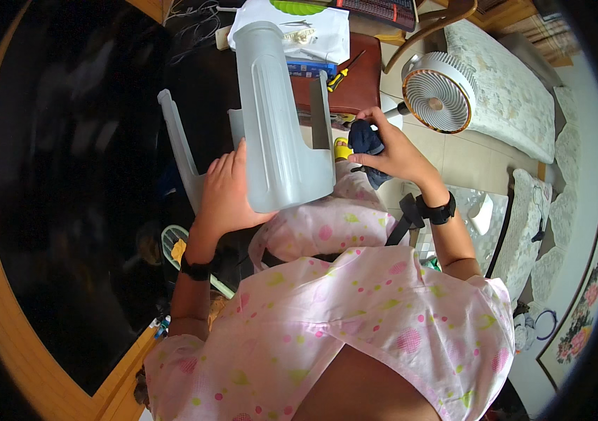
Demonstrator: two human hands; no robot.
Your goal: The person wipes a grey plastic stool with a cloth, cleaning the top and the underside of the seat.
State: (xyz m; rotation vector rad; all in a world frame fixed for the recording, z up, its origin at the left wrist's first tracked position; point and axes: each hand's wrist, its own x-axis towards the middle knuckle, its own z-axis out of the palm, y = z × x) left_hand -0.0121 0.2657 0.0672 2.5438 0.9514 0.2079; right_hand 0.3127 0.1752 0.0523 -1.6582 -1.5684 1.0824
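Observation:
A pale, semi-translucent plastic part [272, 131] with a long ribbed column and upright side arms rests at my lap, tilted away from me. My left hand [228, 194] grips its lower left side, fingers on the outer wall and thumb along the bottom edge. To the right of it, a crumpled dark navy cloth [366, 139] is bunched in my right hand [401, 152], pinched between thumb and fingers. The cloth is apart from the plastic part. Part of the far side arm is hidden behind the column.
Ahead is a brown leather-topped seat [367, 68] bearing a yellow-and-black screwdriver [338, 80], a blue box [312, 69] and a white bag [330, 37]. A white fan [438, 94] stands on the right. A glossy black surface [67, 184] lies left, with a pale green racket-like frame [175, 231] below.

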